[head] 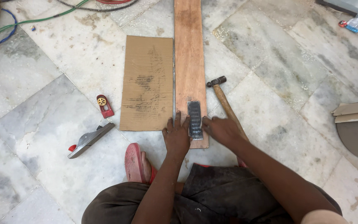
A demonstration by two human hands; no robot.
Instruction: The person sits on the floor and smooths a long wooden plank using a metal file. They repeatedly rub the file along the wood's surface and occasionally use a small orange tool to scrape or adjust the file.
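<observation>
Metal rasp (194,120) flat on plank (189,62) near end; left hand (176,137) fingers spread, pressing beside rasp; right hand (220,129) fingers curled at rasp edge (grip unclear); hammer (224,99) just right

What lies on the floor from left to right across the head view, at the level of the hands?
Hand plane → red tool → cardboard → left hand → metal rasp on the plank → right hand → hammer → board pieces.
</observation>
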